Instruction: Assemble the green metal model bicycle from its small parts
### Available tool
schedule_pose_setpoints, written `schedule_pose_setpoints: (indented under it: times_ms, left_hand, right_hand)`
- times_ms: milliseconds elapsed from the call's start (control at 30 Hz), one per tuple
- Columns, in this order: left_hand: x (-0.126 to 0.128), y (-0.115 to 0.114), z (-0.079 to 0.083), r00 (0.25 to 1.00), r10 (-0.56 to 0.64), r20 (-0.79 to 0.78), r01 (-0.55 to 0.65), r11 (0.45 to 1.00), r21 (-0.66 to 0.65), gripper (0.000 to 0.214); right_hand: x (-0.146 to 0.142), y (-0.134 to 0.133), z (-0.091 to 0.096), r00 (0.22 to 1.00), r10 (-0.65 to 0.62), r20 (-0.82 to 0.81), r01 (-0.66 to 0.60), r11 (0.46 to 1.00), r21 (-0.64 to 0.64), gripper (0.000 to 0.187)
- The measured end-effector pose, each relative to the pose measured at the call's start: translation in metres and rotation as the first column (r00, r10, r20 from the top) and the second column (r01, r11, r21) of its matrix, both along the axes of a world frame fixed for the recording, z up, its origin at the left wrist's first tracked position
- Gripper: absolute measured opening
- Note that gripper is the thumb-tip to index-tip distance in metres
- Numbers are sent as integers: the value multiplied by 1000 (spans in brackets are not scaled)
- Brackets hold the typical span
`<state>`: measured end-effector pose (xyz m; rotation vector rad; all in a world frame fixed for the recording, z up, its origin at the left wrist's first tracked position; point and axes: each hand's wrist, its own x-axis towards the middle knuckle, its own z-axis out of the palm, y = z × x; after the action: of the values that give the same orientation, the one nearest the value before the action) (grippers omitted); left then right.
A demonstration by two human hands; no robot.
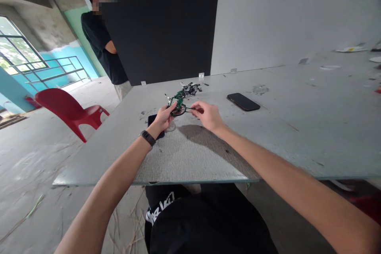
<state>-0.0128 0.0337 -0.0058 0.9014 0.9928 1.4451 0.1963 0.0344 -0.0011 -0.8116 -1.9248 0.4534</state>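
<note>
Room: bare concrete ceiling, blue lower wall (47, 56), window (18, 43) and railing (56, 71) far L.
Table: your grey top (285, 143), glassy edge twd you; blk board (166, 35) and white board (282, 16) stand along the far side, w/ small brackets (201, 75) at the foot.
Bystander: person (99, 43) in dark tee by the blk board's L end; red chair (67, 107) below, beside the table.
Bike: small model, green frame (179, 102), dark wheel (178, 110) twd you, held in front of you near table centre; can't tell if it touches the top.
L hand: yours (163, 118), gripping the bike w/ thumb and fingers; blk watch (147, 138) on that wrist, display unreadable.
R hand: yours (208, 115), fingertips pinched on a thin dark rod (193, 108) by the wheel; can't tell if it's part of the bike.
Behind bike: silver/blk parts (190, 88), poss. a 2nd bike, details too small.
Phone: blk, face up (243, 102), R of your R hand.
Slab: dark, flat (152, 119), partly hidden under your L hand/wrist.
Writing: white letters (160, 208) on your blk shorts (150, 194), slanted and part-covered, can't read for sure.
</note>
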Motion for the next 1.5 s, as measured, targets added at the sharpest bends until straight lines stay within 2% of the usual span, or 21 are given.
schedule_pose_setpoints:
  times_ms: [200,333,500,667,867,1000,1233,1500]
  left_hand:
    - [8,-7,4,995,-82,49,79,995,57,16]
    - [10,-9,4,994,-104,45,103,994,31,15]
    - [10,-11,4,991,-112,70,115,992,-44,18]
    - [11,-14,6,992,-101,70,105,992,-65,18]
    - [14,-13,3,997,-67,36,67,998,-9,21]
    - [18,-13,1,998,-49,41,47,998,33,17]
    - [23,-16,2,998,-24,56,23,999,30,15]
    - [27,-17,4,990,29,139,-31,999,8,17]
  right_hand:
    - [-5,-5,2,998,33,46,-36,997,62,19]
    - [-4,-4,1,995,26,95,-37,993,113,21]
    - [-5,-2,-2,996,44,79,-54,991,124,21]
    - [-6,-3,-2,996,62,63,-68,994,88,18]
    - [-6,-3,-2,994,105,34,-106,993,42,16]
    - [-6,-3,-3,996,92,21,-92,996,4,16]
    - [-6,-5,-4,996,88,-17,-89,995,-43,15]
    - [-9,-13,-1,998,68,-17,-69,997,-24,14]
